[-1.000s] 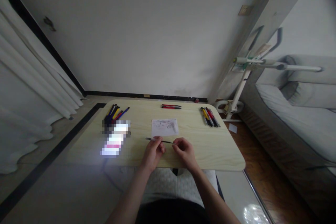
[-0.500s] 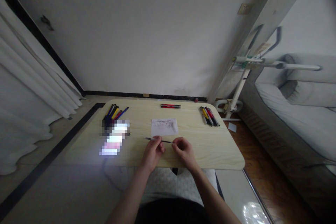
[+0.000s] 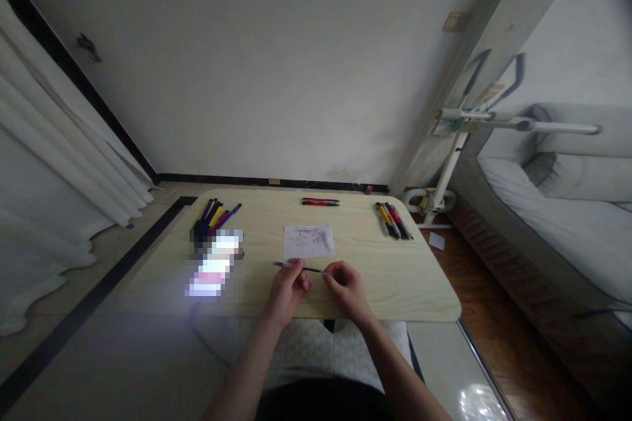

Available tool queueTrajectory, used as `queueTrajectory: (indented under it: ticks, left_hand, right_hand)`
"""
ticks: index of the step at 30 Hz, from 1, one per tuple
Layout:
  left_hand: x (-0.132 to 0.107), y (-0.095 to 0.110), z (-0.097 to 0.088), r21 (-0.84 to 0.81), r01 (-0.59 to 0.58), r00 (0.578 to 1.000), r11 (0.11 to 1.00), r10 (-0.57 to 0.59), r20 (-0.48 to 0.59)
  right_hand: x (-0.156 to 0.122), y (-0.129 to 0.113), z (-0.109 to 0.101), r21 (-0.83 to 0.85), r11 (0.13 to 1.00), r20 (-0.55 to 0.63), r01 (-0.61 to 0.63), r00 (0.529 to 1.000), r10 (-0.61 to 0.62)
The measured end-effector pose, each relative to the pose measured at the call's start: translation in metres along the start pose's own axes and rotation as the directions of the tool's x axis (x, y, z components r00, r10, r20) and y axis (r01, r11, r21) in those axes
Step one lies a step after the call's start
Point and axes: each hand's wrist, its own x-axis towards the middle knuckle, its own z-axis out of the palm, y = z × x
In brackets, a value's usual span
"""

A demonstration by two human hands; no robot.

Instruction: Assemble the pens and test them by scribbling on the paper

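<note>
Between my two hands, level above the table's near half, is a slim pen [image 3: 311, 270], with a grey left end and a thin dark stretch like a refill. My left hand [image 3: 287, 289] pinches its grey part between thumb and forefinger. The dark end runs to the fingertips of my right hand [image 3: 347, 286], closed in a pinch; its very tip is hidden there. Just beyond my hands lies a white sheet of paper [image 3: 309, 241] with dark scribbles.
The pale wooden table [image 3: 409, 289] bears red and black pens [image 3: 320, 202] at its far edge. A row of mixed pens [image 3: 394, 220] lies right; several dark, yellow and blue pens [image 3: 213, 214] lie left. Near those is a bright pixelated patch [image 3: 216, 266].
My hands and the pen hold almost the same pose. The whole view has shifted slightly, with the table a little lower in the picture.
</note>
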Motion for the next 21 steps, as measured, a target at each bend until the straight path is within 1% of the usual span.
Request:
queueTrajectory:
  ticks: [8, 14, 21]
  left_hand:
    - [0.0007, -0.0004, -0.0014, -0.009, 0.002, 1.0, 1.0, -0.002, 0.0]
    - [0.002, -0.0024, -0.0039, -0.025, 0.002, 1.0, 1.0, -0.003, -0.026]
    - [0.001, -0.0007, 0.0, -0.024, 0.003, 0.998, 1.0, -0.005, -0.07]
  right_hand:
    - [0.0006, 0.0022, 0.0003, -0.002, 1.0, -0.005, 0.0, 1.0, 0.0]
    - [0.0016, 0.0062, 0.0009, -0.004, 1.0, -0.009, 0.0, 1.0, 0.0]
    - [0.0012, 0.0052, 0.0004, 0.001, 1.0, -0.006, 0.004, 1.0, -0.004]
